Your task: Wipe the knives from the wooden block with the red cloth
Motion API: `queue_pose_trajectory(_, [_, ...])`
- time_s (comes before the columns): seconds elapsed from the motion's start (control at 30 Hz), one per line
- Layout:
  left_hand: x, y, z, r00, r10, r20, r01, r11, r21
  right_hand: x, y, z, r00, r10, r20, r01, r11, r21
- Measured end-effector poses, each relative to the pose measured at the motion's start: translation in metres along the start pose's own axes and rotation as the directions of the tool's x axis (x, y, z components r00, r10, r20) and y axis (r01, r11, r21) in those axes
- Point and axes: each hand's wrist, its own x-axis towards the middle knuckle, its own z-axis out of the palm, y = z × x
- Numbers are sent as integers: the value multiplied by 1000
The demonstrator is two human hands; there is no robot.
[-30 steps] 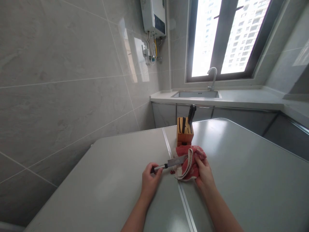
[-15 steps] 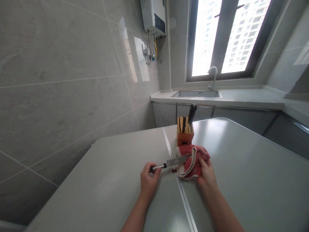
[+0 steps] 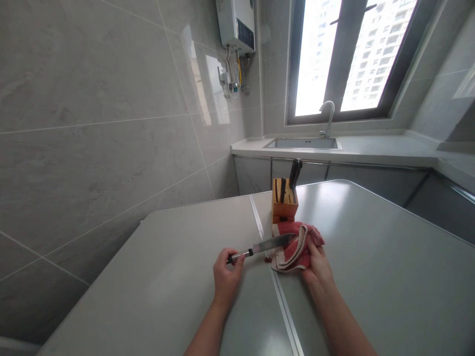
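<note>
My left hand [image 3: 227,277] is closed round the handle of a kitchen knife [image 3: 272,243], whose blade points to the right. The tip of the blade meets the folds of a red towel [image 3: 291,254] with white edges. My right hand [image 3: 318,264] grips the towel from its right side, with some fingers hidden in the cloth. Just behind the towel stands a wooden knife block [image 3: 285,210] with black-handled knives [image 3: 295,173] in its slots.
The pale table [image 3: 178,277] has a metal strip [image 3: 282,301] across it. Beyond are a counter with a sink [image 3: 302,143], a faucet [image 3: 327,118] and a window. A water heater [image 3: 237,27] hangs on the tiled wall at the left.
My left hand and the knife have shifted slightly left, so more of the blade shows outside the towel. The right hand stays nearly in place on the cloth.
</note>
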Motion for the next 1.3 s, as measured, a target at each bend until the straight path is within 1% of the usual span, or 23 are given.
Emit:
queue_pose_trajectory(0.1, [0,-1,0,1000,2,-5,-2,1000,2,-2,-1,2,1000,12,23,-12,1000,1])
queue_pose_trajectory(0.3, [1,1,1,1000,-4,-13,4,1000,1,-7,-3,5,1000,16,25,-16,1000,-6])
queue_pose_trajectory(0.37, [0,2,1,1000,-3,-11,3,1000,5,-10,-3,6,999,-28,27,29,999,-29])
queue_pose_trajectory(0.5, [-2,4,2,1000,8,3,-8,1000,13,-14,-2,8,986,-160,46,163,984,-74])
queue_pose_trajectory(0.57, [-2,4,3,1000,14,10,-14,1000,11,-15,-2,8,983,-182,41,185,979,-83])
queue_pose_trajectory(0.67, [-3,5,3,1000,20,13,-20,1000,12,-14,-1,9,987,-160,28,161,983,-83])
queue_pose_trajectory(0.8, [-2,5,3,999,32,-12,-32,999,19,-13,-2,9,994,-102,46,105,992,-63])
queue_pose_trajectory(0.93, [-2,6,3,998,53,-28,-53,998,23,-12,-4,9,997,-54,58,54,999,1])
queue_pose_trajectory(1.03, [-3,6,3,997,64,-36,-63,998,20,-9,-5,8,997,-59,52,57,997,50])
queue_pose_trajectory(1.2, [-3,4,2,996,26,-84,-25,1000,11,-9,-5,9,998,-43,38,40,996,80])
queue_pose_trajectory(1.3, [-3,3,2,993,-8,-118,8,1000,-6,-17,-3,12,997,5,79,-9,999,53])
